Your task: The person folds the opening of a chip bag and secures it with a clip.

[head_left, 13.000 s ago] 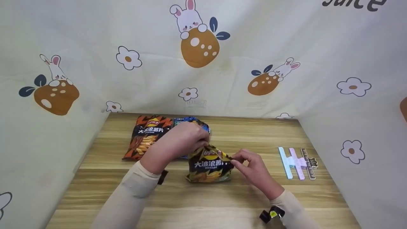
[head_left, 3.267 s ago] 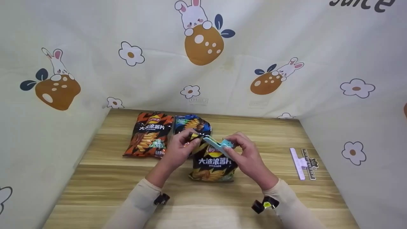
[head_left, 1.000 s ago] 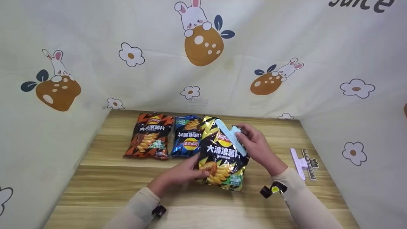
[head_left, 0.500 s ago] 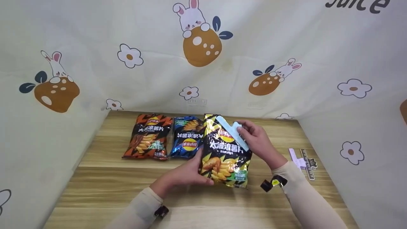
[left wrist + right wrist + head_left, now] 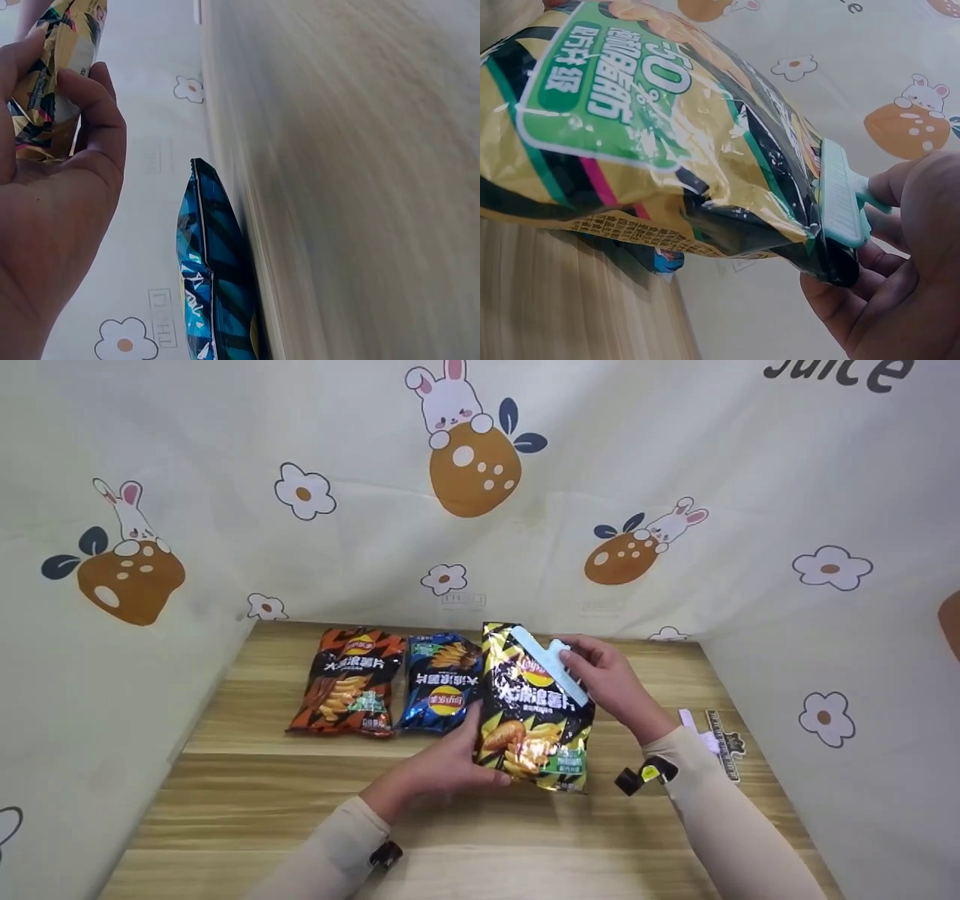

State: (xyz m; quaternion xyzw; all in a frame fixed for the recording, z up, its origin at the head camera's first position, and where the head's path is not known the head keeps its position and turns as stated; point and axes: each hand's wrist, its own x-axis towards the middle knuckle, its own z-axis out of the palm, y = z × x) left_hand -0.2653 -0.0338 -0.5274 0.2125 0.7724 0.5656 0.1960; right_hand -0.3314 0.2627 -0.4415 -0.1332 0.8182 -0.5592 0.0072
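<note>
A yellow-and-black bag of potato chips [image 5: 529,720] is tilted up in front of me, its printed front toward the head camera. Its lower left side is gripped by my left hand [image 5: 442,765], the thumb lying across the front. The left wrist view shows the left fingers [image 5: 94,97] curled at the bag's edge. Across the folded top corner sits a light blue bag clip [image 5: 551,666]. My right hand [image 5: 611,682] pinches the clip's handle between thumb and fingers. In the right wrist view, the clip [image 5: 840,195] clamps the folded film, with fingertips underneath it.
An orange chip bag [image 5: 349,682] and a blue chip bag [image 5: 442,682] lie on the wooden table [image 5: 262,810] at the back left. A lilac clip [image 5: 697,731] and a dark ruler-marked clip [image 5: 724,746] lie at the right. Patterned cloth walls stand behind and beside the table.
Earlier both hands held the bag's top while the blue clip lay on the table. The right hand then brought the clip onto the fold. The bag has since been raised and shifted slightly away.
</note>
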